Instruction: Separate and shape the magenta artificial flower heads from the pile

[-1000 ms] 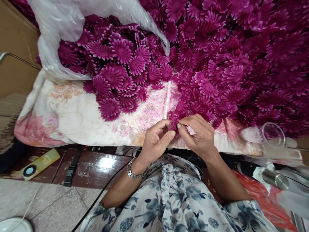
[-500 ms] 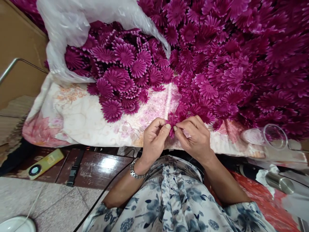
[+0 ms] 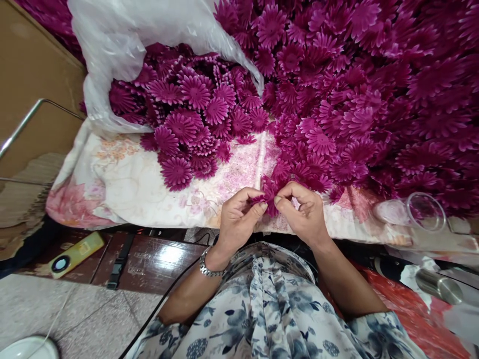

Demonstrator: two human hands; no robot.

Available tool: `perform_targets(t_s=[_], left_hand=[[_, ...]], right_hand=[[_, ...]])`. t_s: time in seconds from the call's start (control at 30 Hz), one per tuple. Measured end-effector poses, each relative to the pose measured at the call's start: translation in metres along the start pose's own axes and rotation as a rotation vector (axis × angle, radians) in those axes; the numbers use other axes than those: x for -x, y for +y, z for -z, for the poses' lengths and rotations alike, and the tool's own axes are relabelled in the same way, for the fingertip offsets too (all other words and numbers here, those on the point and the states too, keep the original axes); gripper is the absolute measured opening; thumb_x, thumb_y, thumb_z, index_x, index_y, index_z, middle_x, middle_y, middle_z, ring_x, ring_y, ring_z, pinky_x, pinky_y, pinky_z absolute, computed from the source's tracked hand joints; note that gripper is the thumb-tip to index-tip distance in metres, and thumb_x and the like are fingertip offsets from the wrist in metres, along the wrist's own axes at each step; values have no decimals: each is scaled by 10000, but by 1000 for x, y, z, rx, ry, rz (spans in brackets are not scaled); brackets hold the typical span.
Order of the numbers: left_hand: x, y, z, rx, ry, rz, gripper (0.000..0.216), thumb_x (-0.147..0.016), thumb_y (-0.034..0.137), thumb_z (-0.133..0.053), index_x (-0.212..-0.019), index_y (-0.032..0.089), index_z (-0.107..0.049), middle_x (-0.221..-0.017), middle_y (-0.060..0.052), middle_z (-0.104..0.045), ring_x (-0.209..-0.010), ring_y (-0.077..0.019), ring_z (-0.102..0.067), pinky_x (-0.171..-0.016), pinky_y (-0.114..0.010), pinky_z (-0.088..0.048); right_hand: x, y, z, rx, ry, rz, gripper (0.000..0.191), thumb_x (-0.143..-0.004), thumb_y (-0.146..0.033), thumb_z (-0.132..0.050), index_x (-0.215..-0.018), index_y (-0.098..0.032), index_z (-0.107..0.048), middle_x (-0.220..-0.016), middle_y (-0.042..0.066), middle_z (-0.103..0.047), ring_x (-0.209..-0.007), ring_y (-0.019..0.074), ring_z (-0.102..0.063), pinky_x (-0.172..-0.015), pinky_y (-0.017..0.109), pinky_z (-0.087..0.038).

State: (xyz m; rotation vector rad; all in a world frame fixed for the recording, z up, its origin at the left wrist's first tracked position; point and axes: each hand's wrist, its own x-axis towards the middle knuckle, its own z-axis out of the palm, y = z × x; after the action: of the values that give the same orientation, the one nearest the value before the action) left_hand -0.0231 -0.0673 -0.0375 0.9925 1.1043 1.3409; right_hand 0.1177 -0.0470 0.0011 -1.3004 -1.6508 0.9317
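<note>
My left hand (image 3: pixel 237 219) and my right hand (image 3: pixel 305 212) meet at the near edge of a cloth-covered table (image 3: pixel 119 184). Both pinch the same small magenta fabric flower (image 3: pixel 268 192) between thumb and fingertips. A silver watch (image 3: pixel 207 267) sits on my left wrist. Just beyond my hands lies a huge heap of the same magenta flowers (image 3: pixel 355 99), filling the right and far side. More flowers spill from a clear plastic bag (image 3: pixel 157 30) at the upper left.
A clear plastic cup (image 3: pixel 415 214) lies on its side at the table's right edge. A steel cylinder (image 3: pixel 437 286) rests lower right. On the floor at left lie a yellow device (image 3: pixel 73 254), a black cable (image 3: pixel 160 304) and a white dish (image 3: pixel 28 349). A metal bar (image 3: pixel 26 122) stands by cardboard.
Both hands kept working the same flower in place, fingers shifting slightly. The view drifted, so everything sits a little further right and lower in the picture.
</note>
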Motion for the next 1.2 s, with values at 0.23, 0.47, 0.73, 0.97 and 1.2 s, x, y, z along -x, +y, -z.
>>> perform_targets(t_s=[0.23,0.47,0.73,0.97,1.2], left_hand=[[-7,14,-5,209,88,99,187,-596,263,-799,-608,164,-641,-544,35,-561,-505,-75,-454,-518,-203,-375],[-10,16,-9,196,134,113,209,-616,281,-785,-634,158,-617,-562,47,-544,-513,-58,-454,-523,-184,-376],[-8,12,-8,109,109,129,154,-610,250,-780,-611,147,-665,-551,29,-581,-514,-68,-477,-514,-192,-384],[-8,12,-7,135,120,139,147,-597,224,-787,-593,148,-660,-522,35,-569,-488,-55,-465,-493,-177,-379],[-13,23,-1,222,288,185,282,-461,265,-851,-575,146,-623,-503,43,-551,-450,-59,-464,-463,-188,-413]], right_hand=[[-3,-2,3,-161,-107,-134,157,-763,-198,-535,-608,-182,-508,-534,-63,-448,-506,67,-405,-506,218,-315],[-7,2,9,152,-4,337,84,-806,-244,-620,-851,-178,-592,-786,19,-600,-759,134,-562,-688,276,-460],[-10,9,8,205,-72,447,88,-837,-155,-554,-753,-178,-561,-713,19,-576,-697,127,-540,-642,274,-458],[-9,9,11,170,-83,358,122,-854,-160,-491,-734,-179,-499,-686,7,-536,-649,115,-512,-624,266,-439],[-20,23,31,375,354,336,67,-864,-201,-500,-802,-198,-525,-723,19,-551,-684,145,-532,-650,301,-439]])
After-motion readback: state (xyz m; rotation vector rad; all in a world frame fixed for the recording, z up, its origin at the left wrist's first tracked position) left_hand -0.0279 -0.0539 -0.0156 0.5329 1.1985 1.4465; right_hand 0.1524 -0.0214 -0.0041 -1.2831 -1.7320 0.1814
